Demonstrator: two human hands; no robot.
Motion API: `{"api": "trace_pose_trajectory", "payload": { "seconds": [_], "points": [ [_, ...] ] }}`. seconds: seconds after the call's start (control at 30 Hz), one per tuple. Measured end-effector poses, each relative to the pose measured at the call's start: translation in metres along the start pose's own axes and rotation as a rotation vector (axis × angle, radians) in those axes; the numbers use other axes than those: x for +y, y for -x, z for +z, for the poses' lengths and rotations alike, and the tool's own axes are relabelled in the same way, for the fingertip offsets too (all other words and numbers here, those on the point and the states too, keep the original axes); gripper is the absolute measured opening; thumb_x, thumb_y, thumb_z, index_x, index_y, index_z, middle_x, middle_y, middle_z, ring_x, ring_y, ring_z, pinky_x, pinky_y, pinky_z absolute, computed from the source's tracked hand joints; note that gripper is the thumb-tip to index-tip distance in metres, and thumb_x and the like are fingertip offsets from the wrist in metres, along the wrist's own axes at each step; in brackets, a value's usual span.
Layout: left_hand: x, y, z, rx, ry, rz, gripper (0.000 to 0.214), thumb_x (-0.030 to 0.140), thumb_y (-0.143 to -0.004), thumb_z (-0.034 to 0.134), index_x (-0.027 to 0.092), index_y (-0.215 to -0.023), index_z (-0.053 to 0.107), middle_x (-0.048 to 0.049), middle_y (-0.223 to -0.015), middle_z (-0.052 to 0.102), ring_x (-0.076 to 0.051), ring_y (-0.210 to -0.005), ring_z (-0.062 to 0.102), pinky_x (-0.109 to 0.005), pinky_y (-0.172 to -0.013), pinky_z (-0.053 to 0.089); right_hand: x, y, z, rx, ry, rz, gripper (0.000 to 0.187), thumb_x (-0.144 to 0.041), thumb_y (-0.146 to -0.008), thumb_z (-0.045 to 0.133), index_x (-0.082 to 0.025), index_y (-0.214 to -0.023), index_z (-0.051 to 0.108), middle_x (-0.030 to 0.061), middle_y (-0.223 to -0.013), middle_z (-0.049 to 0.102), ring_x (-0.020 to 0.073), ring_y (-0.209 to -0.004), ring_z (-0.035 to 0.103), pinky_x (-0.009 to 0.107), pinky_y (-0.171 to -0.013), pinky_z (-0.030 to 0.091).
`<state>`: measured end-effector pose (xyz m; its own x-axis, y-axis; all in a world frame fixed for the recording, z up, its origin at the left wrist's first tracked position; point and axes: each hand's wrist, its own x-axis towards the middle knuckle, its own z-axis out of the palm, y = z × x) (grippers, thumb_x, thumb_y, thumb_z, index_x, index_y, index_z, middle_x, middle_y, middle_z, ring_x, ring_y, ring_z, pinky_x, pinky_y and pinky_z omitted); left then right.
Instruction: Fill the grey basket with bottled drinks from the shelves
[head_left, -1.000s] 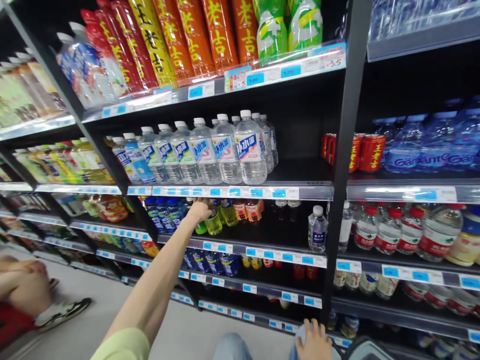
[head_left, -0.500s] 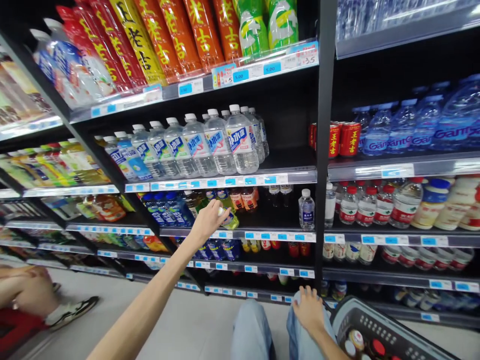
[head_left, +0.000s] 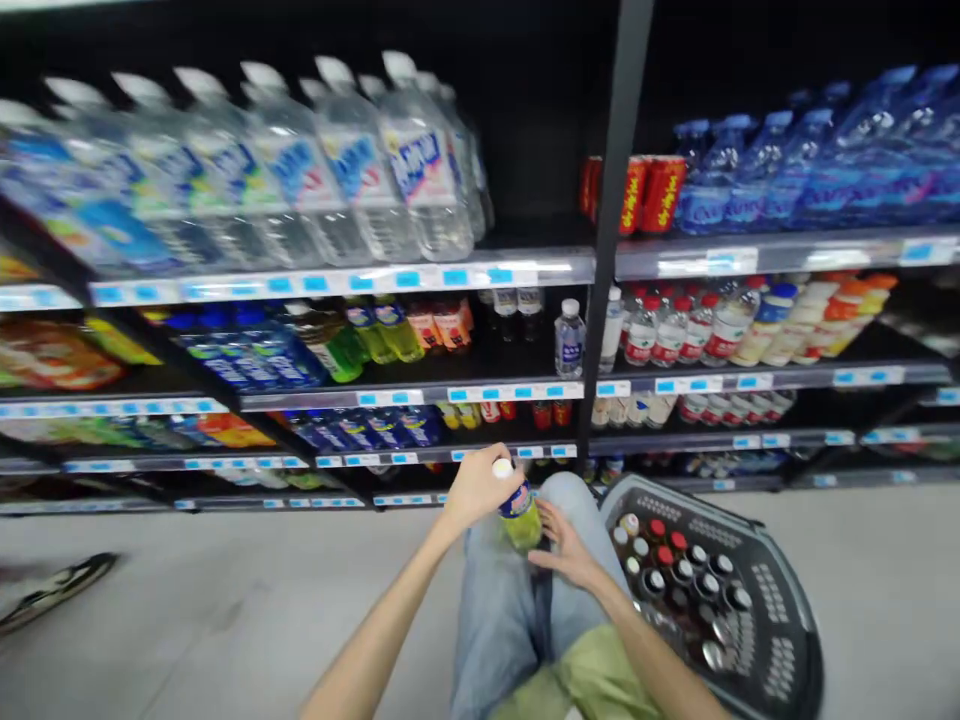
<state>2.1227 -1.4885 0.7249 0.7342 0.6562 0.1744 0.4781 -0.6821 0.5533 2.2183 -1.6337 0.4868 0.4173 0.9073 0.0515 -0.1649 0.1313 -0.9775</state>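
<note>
My left hand point(head_left: 484, 492) grips a small bottle point(head_left: 519, 515) of yellow-green drink near its neck, just above my knees. The bottle has a white cap and a dark blue label, and it tilts slightly. My right hand point(head_left: 566, 545) is beside the bottle's lower part, fingers and thumb apart; whether its fingertips touch the bottle I cannot tell. Similar yellow-green bottles point(head_left: 386, 330) stand on the shelf ahead, between dark bottles and orange-pink ones.
A grey basket point(head_left: 787, 600) with several capped bottles stands on the floor at my right. Shelves point(head_left: 405, 395) of drinks run across the front, with large clear bottles point(head_left: 420, 180) above. Part of another person's shoe point(head_left: 60, 590) shows at far left.
My left hand has drawn the yellow-green bottle off the shelf and back over my knees. My right hand has left my knee and come up beside the bottle. The view has tilted down.
</note>
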Motion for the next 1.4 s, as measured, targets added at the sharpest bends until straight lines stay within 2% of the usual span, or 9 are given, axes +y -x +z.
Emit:
{"api": "trace_pose_trajectory", "payload": {
  "seconds": [0.07, 0.13, 0.2, 0.37, 0.47, 0.53, 0.73, 1.0, 1.4],
  "points": [
    [-0.007, 0.01, 0.027, -0.007, 0.064, -0.032, 0.023, 0.039, -0.077, 0.068, 0.022, -0.066, 0.057, 0.0022, -0.06, 0.062, -0.016, -0.06, 0.056, -0.028, -0.063, 0.038, 0.002, 0.011, 0.01, 0.087, 0.029, 0.001, 0.095, -0.045, -0.058, 0.096, -0.027, -0.143, 0.057, 0.0104, -0.141, 0.067, 0.0347, -0.129, 0.066, 0.052, -0.109, 0.055],
    [-0.019, 0.017, 0.048, -0.009, 0.149, -0.062, 0.022, 0.04, -0.074, 0.07, 0.022, -0.067, 0.059, 0.003, -0.06, 0.061, -0.016, -0.06, 0.055, -0.028, -0.062, 0.038, 0.005, 0.014, 0.014, 0.234, 0.187, 0.001, 0.079, -0.04, -0.058, 0.095, -0.026, -0.13, 0.065, 0.0094, -0.128, 0.072, 0.0344, -0.119, 0.069, 0.051, -0.106, 0.057],
    [-0.036, 0.019, 0.066, 0.03, 0.263, -0.099, 0.023, 0.041, -0.073, 0.072, 0.022, -0.068, 0.061, 0.0036, -0.061, 0.059, -0.015, -0.059, 0.053, -0.027, -0.06, 0.038, 0.008, 0.013, 0.013, 0.299, 0.389, -0.011, 0.062, -0.035, -0.06, 0.093, -0.024, -0.117, 0.069, 0.0083, -0.116, 0.074, 0.0333, -0.111, 0.07, 0.049, -0.102, 0.058],
    [-0.079, 0.021, 0.113, 0.198, 0.709, -0.286, 0.034, 0.044, -0.065, 0.083, 0.021, -0.067, 0.058, 0.0035, -0.066, 0.056, -0.013, -0.06, 0.052, -0.026, -0.059, 0.041, 0.011, 0.011, 0.006, 0.179, 0.675, 0.071, 0.053, -0.028, -0.065, 0.089, -0.021, -0.114, 0.069, 0.0061, -0.108, 0.074, 0.0284, -0.102, 0.072, 0.04, -0.093, 0.059],
    [-0.099, 0.023, 0.139, 0.257, 1.043, -0.444, 0.039, 0.044, -0.057, 0.09, 0.02, -0.069, 0.061, 0.0007, -0.073, 0.064, -0.015, -0.07, 0.062, -0.027, -0.066, 0.049, 0.002, 0.013, 0.006, 0.075, 0.782, 0.212, 0.049, -0.03, -0.068, 0.089, -0.02, -0.111, 0.069, 0.0071, -0.1, 0.076, 0.0293, -0.094, 0.074, 0.039, -0.085, 0.058],
    [-0.108, 0.025, 0.15, 0.277, 1.193, -0.497, 0.04, 0.046, -0.06, 0.091, 0.019, -0.075, 0.066, -0.0033, -0.083, 0.071, -0.018, -0.081, 0.069, -0.028, -0.074, 0.053, -0.008, 0.015, 0.005, 0.012, 0.849, 0.263, 0.048, -0.037, -0.076, 0.086, -0.02, -0.118, 0.067, 0.008, -0.101, 0.077, 0.0301, -0.095, 0.075, 0.038, -0.085, 0.056],
    [-0.119, 0.032, 0.157, 0.233, 1.306, -0.526, 0.043, 0.047, -0.07, 0.091, 0.017, -0.093, 0.071, -0.0094, -0.092, 0.081, -0.021, -0.082, 0.073, -0.032, -0.077, 0.056, -0.026, 0.019, 0.001, -0.161, 0.924, 0.33, 0.069, -0.055, -0.091, 0.074, -0.02, -0.145, 0.051, 0.0145, -0.121, 0.077, 0.0351, -0.108, 0.075, 0.041, -0.092, 0.054],
    [-0.129, 0.037, 0.154, 0.266, 1.407, -0.438, 0.056, 0.047, -0.071, 0.093, 0.02, -0.11, 0.065, -0.0083, -0.092, 0.082, -0.022, -0.08, 0.074, -0.034, -0.077, 0.057, -0.019, 0.016, -0.001, -0.251, 0.906, 0.318, 0.086, -0.045, -0.077, 0.089, -0.024, -0.147, 0.044, 0.012, -0.127, 0.074, 0.0342, -0.115, 0.074, 0.04, -0.091, 0.056],
    [-0.132, 0.041, 0.148, 0.304, 1.494, -0.44, 0.053, 0.04, -0.068, 0.096, 0.018, -0.106, 0.066, -0.0094, -0.094, 0.083, -0.023, -0.086, 0.076, -0.035, -0.082, 0.056, -0.008, 0.019, -0.004, -0.146, 0.795, 0.247, 0.076, -0.042, -0.076, 0.086, -0.027, -0.14, 0.047, 0.0099, -0.128, 0.073, 0.0318, -0.113, 0.073, 0.045, -0.094, 0.057]
  ]
}}
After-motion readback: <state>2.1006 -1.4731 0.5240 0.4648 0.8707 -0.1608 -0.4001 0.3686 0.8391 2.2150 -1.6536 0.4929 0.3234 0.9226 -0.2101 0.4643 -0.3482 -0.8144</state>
